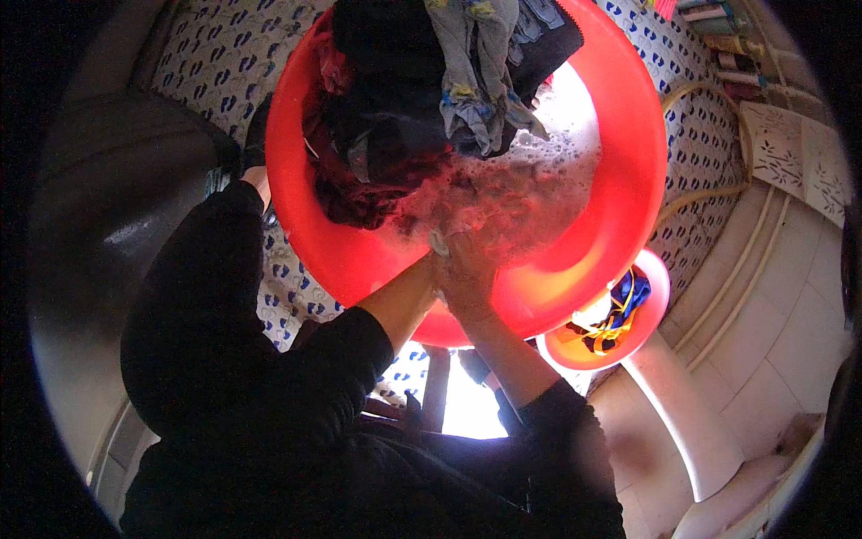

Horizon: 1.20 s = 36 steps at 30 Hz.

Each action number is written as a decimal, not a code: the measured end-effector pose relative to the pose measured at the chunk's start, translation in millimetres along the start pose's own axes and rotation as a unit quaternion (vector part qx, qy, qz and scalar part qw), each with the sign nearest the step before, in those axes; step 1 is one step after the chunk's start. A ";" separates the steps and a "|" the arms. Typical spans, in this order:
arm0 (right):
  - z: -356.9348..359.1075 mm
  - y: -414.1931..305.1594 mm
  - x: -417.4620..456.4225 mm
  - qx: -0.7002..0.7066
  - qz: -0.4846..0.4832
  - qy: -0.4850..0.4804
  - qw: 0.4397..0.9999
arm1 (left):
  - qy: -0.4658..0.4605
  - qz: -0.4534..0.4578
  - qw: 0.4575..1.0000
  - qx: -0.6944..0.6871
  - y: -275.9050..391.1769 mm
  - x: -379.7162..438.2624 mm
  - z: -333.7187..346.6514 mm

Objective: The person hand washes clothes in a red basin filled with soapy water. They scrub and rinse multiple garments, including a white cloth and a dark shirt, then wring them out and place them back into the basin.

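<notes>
A large red plastic basin (630, 114) of soapy water (539, 195) stands before me. My left hand (441, 259) and my right hand (468, 263) meet at its near side, partly under the foamy water. The right one overlaps the left, and the fingers are hidden, so whether they grip anything does not show. Wet dark clothes (377, 135) are heaped at the far left of the basin, partly in the water. On top of the heap hangs a grey patterned garment (468, 74) with yellow and blue marks, beside a dark cloth (559, 34) with a toothed edge.
A smaller pink-rimmed basin (663, 283) at the right holds blue and orange fabric (623, 310). Near it are a white curved pedestal (693, 431), a yellowish hose (747, 135) and wall pipes (741, 269). Bottles (704, 13) line the upper right. Footprint-patterned flooring (209, 60) surrounds the large basin.
</notes>
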State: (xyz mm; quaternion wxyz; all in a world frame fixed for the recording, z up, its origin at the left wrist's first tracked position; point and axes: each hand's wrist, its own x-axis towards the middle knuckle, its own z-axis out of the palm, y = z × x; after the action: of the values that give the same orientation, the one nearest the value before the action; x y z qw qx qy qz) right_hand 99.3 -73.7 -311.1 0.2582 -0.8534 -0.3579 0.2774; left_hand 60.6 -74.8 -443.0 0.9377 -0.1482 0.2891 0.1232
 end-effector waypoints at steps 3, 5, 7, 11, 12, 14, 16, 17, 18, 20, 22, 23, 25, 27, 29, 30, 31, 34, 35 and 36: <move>-3.7 52.6 27.8 0.165 0.164 0.009 0.973 | 0.056 -0.050 0.997 -0.032 2.0 -8.8 28.0; -44.8 48.0 63.4 0.021 0.297 -0.048 0.954 | 0.270 -0.066 0.927 0.252 -5.3 -32.3 106.0; -31.7 97.2 58.8 0.225 0.125 0.093 0.962 | 0.129 -0.102 0.966 0.199 5.9 -39.1 110.1; -45.9 109.5 73.1 0.172 0.145 0.088 0.970 | 0.204 0.018 0.970 0.131 8.7 -17.3 76.0; -29.3 165.8 67.0 0.331 0.151 0.116 0.924 | 0.194 0.018 0.975 0.107 11.9 -20.2 71.2; 18.2 222.6 43.6 0.489 0.161 0.124 0.849 | 0.149 0.013 0.984 0.096 25.8 -42.8 79.3; 66.3 210.3 6.6 0.518 0.174 0.080 0.833 | 0.223 -0.022 0.958 0.178 27.7 -38.7 16.2; 87.3 205.3 -10.2 0.545 0.183 0.056 0.816 | 0.269 -0.028 0.944 0.190 30.4 -36.8 24.6; 99.2 195.9 -26.6 0.594 0.195 0.024 0.780 | 0.282 -0.027 0.936 0.209 32.8 -32.7 30.6; 62.3 88.2 -28.2 0.346 0.061 -0.059 0.934 | 0.219 0.006 0.944 0.246 49.6 -25.1 20.5; 16.8 7.7 -34.9 0.079 -0.128 -0.058 0.987 | 0.087 0.009 0.966 0.242 65.0 -24.6 22.8; 10.8 -9.1 -33.3 0.027 -0.158 -0.041 0.986 | 0.057 -0.011 0.978 0.201 63.2 -30.4 33.9; 22.5 33.6 -3.8 0.030 -0.023 -0.034 0.999 | 0.060 -0.048 0.991 0.106 47.1 -43.2 61.5; 17.3 85.5 27.4 0.141 0.123 -0.030 0.982 | 0.132 -0.035 0.988 0.070 16.8 -41.7 91.0; 14.3 95.4 26.3 0.194 0.131 -0.008 0.972 | 0.140 -0.018 0.980 0.138 10.3 -33.6 72.1; 24.1 88.1 14.5 0.148 0.067 0.006 0.987 | 0.122 -0.014 0.970 0.211 14.8 -28.5 47.2; 36.0 73.4 -2.2 0.061 -0.011 0.020 0.998 | 0.106 -0.006 0.954 0.280 21.7 -24.5 15.0; 36.6 57.3 -16.5 -0.067 -0.096 -0.025 0.993 | 0.047 -0.050 0.986 0.151 40.8 -38.1 40.4; 13.2 85.1 6.0 0.066 0.005 -0.099 0.993 | 0.089 -0.060 0.988 0.115 44.7 -46.8 68.5; -10.8 112.8 28.3 0.194 0.111 -0.165 0.961 | 0.152 -0.077 0.982 0.083 44.1 -54.2 100.4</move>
State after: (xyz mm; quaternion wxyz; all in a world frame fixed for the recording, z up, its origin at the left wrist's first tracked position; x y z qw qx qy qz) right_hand 175.8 -123.9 -383.7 0.3237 -0.7636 -0.2378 0.5055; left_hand 53.9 -6.9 -341.6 0.8987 -0.1089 0.4248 0.0028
